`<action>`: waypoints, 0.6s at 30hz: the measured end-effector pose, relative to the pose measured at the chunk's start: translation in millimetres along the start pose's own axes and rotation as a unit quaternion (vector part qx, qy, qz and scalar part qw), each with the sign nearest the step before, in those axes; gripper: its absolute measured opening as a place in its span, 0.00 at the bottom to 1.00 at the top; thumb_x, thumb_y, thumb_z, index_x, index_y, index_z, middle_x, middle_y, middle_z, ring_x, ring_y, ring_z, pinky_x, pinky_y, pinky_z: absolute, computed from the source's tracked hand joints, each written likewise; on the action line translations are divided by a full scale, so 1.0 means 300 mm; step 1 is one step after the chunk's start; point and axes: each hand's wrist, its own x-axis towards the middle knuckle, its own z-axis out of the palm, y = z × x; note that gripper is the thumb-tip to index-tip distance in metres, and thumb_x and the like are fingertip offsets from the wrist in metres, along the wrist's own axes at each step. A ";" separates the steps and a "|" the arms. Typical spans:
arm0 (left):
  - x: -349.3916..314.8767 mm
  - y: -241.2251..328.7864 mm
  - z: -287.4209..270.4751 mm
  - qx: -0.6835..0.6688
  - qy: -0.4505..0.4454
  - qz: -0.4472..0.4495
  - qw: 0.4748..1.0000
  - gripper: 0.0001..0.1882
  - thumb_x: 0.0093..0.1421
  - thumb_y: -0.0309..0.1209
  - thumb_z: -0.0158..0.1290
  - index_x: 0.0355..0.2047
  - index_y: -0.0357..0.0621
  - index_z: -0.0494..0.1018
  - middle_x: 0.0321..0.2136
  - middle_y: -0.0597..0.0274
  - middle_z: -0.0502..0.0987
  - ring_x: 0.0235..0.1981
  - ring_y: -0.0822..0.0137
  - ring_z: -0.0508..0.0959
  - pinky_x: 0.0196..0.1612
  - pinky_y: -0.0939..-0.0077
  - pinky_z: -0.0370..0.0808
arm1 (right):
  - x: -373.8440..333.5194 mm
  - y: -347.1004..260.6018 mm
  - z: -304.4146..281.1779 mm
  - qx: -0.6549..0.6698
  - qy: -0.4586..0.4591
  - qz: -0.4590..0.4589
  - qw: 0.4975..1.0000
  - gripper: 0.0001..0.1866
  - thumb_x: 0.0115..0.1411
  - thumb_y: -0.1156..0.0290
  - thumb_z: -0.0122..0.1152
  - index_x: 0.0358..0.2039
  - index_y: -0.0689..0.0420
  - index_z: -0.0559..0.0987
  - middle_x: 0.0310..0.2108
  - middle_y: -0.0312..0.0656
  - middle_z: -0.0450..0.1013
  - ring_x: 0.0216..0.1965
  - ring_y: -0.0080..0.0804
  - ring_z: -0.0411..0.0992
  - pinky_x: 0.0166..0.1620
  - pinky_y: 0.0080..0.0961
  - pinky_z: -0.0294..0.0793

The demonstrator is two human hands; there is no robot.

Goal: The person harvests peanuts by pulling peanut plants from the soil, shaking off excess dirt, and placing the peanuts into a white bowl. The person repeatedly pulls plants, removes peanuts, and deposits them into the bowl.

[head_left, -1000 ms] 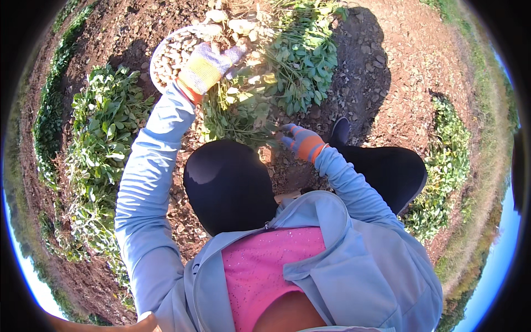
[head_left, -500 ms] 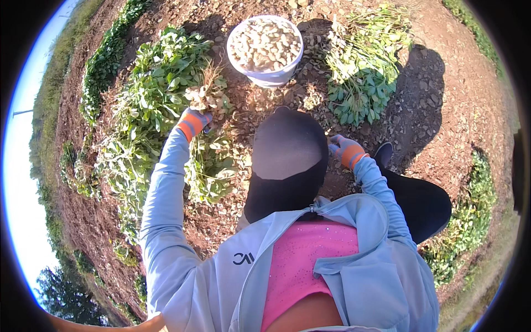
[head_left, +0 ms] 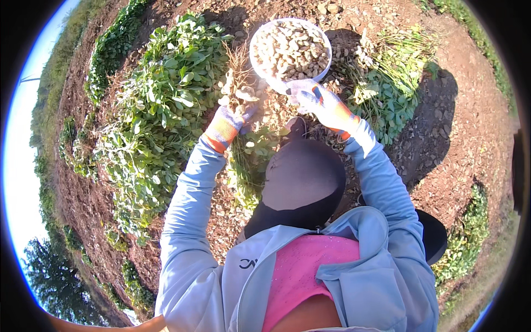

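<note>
My left hand (head_left: 227, 123), in a grey glove with an orange cuff, is closed round the stems of a peanut plant (head_left: 241, 93). Roots and pale pods stick up above the fist, and the leaves hang below it. My right hand (head_left: 321, 104), gloved alike, is in front of the near rim of a white bucket (head_left: 269, 77) filled with peanuts (head_left: 290, 50). Its fingers stretch left toward the plant's pods, with nothing visible in them. Whether the glove touches the bucket I cannot tell.
A big heap of leafy peanut plants (head_left: 160, 105) lies on the left. Another pile (head_left: 395, 83) rests right of the bucket. My bent knee (head_left: 304, 174) rises between my arms. Loose clods and dry leaves cover the brown soil (head_left: 431, 130).
My left hand has brought the peanut plant off the left heap, rightward and closer to the bucket. From beside my knee, my right hand has risen up and left to the bucket's front.
</note>
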 end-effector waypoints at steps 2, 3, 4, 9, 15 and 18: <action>0.023 0.094 0.067 -0.012 -0.003 0.005 1.000 0.09 0.58 0.30 0.50 0.37 0.39 0.68 0.20 0.68 0.69 0.14 0.77 0.65 0.15 0.83 0.60 | 0.132 0.021 -0.007 -0.159 -0.018 -0.102 0.982 0.19 0.60 0.68 0.51 0.51 0.60 0.65 0.47 0.41 0.66 0.46 0.27 0.66 0.46 0.21 0.67; 0.029 0.131 0.083 -0.016 -0.001 0.007 1.000 0.08 0.59 0.30 0.50 0.36 0.41 0.67 0.18 0.71 0.66 0.13 0.78 0.62 0.14 0.83 0.58 | 0.181 0.023 0.008 -0.174 -0.013 -0.094 0.980 0.22 0.60 0.69 0.51 0.54 0.60 0.61 0.49 0.41 0.64 0.48 0.27 0.64 0.49 0.22 0.65; 0.067 0.098 0.062 0.055 0.000 0.106 0.993 0.08 0.58 0.32 0.51 0.35 0.43 0.68 0.18 0.72 0.66 0.13 0.79 0.61 0.16 0.83 0.58 | 0.230 0.025 0.020 -0.190 -0.009 -0.087 0.978 0.26 0.60 0.69 0.51 0.56 0.60 0.57 0.50 0.41 0.62 0.49 0.28 0.63 0.51 0.23 0.63; 0.153 0.146 0.076 0.032 0.037 0.017 0.999 0.09 0.56 0.37 0.52 0.28 0.45 0.71 0.15 0.74 0.65 0.14 0.79 0.62 0.17 0.83 0.61 | 0.321 -0.061 0.100 -0.236 0.023 -0.124 0.963 0.35 0.49 0.56 0.64 0.51 0.62 0.61 0.46 0.49 0.63 0.47 0.35 0.66 0.48 0.28 0.66; 0.281 0.058 0.014 0.113 0.031 0.057 0.991 0.10 0.55 0.37 0.50 0.32 0.44 0.71 0.22 0.67 0.70 0.23 0.72 0.68 0.24 0.78 0.63 | 0.349 -0.035 0.144 -0.336 0.206 -0.198 0.898 0.33 0.40 0.49 0.68 0.42 0.55 0.69 0.38 0.45 0.66 0.34 0.40 0.71 0.34 0.33 0.72; 0.345 -0.008 0.001 -0.032 -0.020 0.142 0.989 0.17 0.59 0.34 0.40 0.48 0.46 0.64 0.44 0.60 0.68 0.46 0.64 0.67 0.49 0.73 0.63 | 0.341 -0.056 0.161 -0.385 0.229 -0.222 0.866 0.30 0.39 0.50 0.68 0.41 0.50 0.70 0.35 0.43 0.67 0.34 0.41 0.70 0.33 0.32 0.72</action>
